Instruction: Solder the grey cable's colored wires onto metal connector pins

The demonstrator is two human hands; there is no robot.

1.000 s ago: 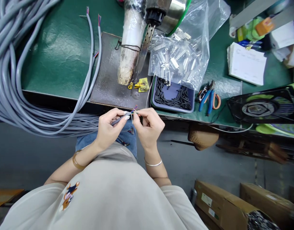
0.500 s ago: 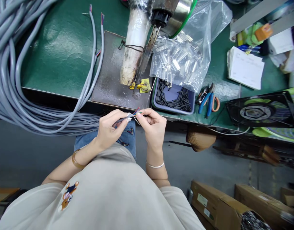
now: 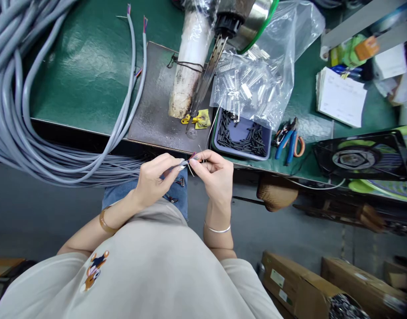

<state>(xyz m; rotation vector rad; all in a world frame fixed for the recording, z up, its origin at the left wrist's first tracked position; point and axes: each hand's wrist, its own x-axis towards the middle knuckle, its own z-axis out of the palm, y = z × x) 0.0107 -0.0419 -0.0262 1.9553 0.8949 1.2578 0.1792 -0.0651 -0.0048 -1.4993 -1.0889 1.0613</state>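
Note:
Between thumb and fingers, my left hand [image 3: 156, 178] pinches a grey cable [image 3: 184, 163] close to its stripped end. Thin coloured wires [image 3: 191, 157] come out of that end, and my right hand [image 3: 212, 175] has them pinched at its fingertips. A pale wire hangs down between the two hands. Both hands are just in front of the bench edge, above my lap. Which wires sit inside the right fingers is partly hidden. A thick bundle of grey cables [image 3: 57, 166] runs in from the left behind my left hand.
A soldering iron [image 3: 206, 79] points down over a dark mat [image 3: 153, 102]. Beside it are a purple tray [image 3: 241, 155] of black tubes, a plastic bag [image 3: 283, 84] of metal parts, pliers [image 3: 291, 146] and a fan [image 3: 359, 155]. Cardboard boxes [image 3: 289, 283] stand on the floor.
The coloured wires, fanned out before, are now mostly covered by my right fingers. The pale wire points further down. Both hands stay pinched, with the right hand slightly further right.

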